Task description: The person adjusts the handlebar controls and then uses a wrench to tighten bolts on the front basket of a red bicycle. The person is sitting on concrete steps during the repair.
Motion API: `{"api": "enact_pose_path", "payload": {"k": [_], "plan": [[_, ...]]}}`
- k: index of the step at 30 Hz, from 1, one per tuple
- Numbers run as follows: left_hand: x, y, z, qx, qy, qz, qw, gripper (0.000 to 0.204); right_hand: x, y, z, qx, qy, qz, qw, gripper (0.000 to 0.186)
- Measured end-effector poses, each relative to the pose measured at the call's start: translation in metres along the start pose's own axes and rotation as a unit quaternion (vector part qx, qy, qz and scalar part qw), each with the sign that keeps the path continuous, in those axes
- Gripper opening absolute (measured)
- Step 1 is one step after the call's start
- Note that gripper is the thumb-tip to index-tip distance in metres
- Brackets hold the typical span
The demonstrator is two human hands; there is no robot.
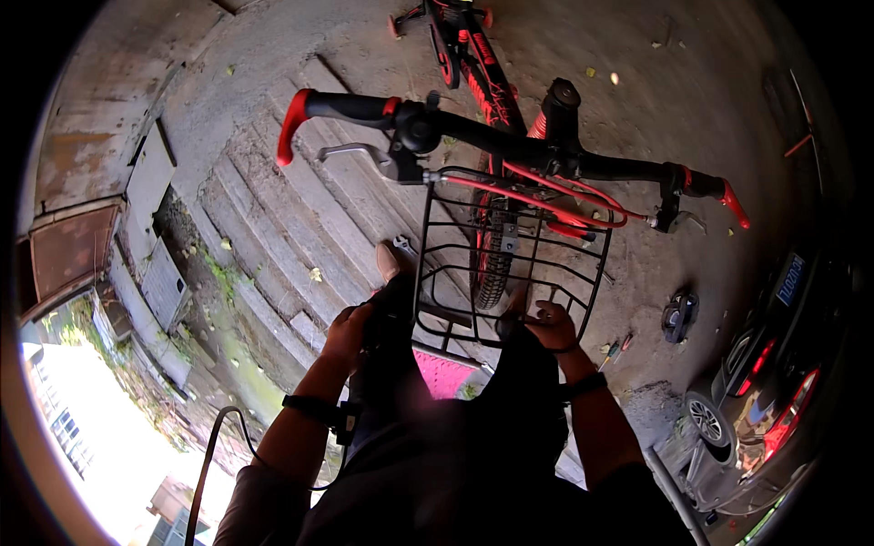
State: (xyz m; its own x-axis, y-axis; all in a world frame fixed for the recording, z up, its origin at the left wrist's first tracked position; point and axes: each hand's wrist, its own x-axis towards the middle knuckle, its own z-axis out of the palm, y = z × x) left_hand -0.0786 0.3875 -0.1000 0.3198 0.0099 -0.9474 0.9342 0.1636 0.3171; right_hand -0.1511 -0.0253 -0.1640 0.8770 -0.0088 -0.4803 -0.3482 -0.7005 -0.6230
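The basket (422, 264) sits in front of the bike's handlebar (482, 130), over the front wheel (494, 264), its near edge by the person's knees. The right hand (551, 326) is at the basket's near right corner, fingers bent; whether it grips a wire, I cannot tell. The left hand (346, 337) lies against the left leg, its grip hidden. A wrench (403, 244) lies by the left shoe (388, 261); screwdrivers (626, 342) lie to the right, short of a car (760, 369).

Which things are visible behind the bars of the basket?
Behind the basket, the front tire and some ground show. The basket covers thin strips of the tire; what lies directly under the tire is hidden.
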Motion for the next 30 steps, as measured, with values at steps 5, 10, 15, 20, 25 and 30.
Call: {"api": "enact_pose_path", "payload": {"k": [5, 10, 15, 20, 25, 30], "plan": [[0.058, -0.003, 0.03, 0.0, -0.002, 0.017, 1.0, 0.036, 0.036, -0.019, 0.067, 0.022, 0.065, 0.02, 0.997, 0.071], [0.121, -0.035, 0.032, 0.296, -0.149, 0.271, 0.904, 0.029, 0.063, -0.045, 0.076, -0.068, 0.063, -0.007, 0.996, 0.082], [0.166, -0.036, 0.071, 0.009, -0.136, 0.085, 0.987, 0.025, 0.071, -0.017, 0.103, -0.004, 0.184, -0.015, 0.983, 0.082], [0.222, -0.048, 0.069, 0.055, -0.125, 0.178, 0.974, 0.031, 0.066, -0.015, 0.081, 0.025, 0.141, 0.007, 0.99, 0.074], [0.245, -0.042, 0.074, 0.051, -0.131, 0.219, 0.966, 0.024, 0.071, 0.025, 0.071, -0.008, 0.161, -0.049, 0.986, 0.081], [0.213, -0.045, 0.076, -0.012, -0.156, 0.275, 0.949, 0.022, 0.084, 0.066, 0.07, -0.057, 0.247, -0.149, 0.956, 0.075]]}}
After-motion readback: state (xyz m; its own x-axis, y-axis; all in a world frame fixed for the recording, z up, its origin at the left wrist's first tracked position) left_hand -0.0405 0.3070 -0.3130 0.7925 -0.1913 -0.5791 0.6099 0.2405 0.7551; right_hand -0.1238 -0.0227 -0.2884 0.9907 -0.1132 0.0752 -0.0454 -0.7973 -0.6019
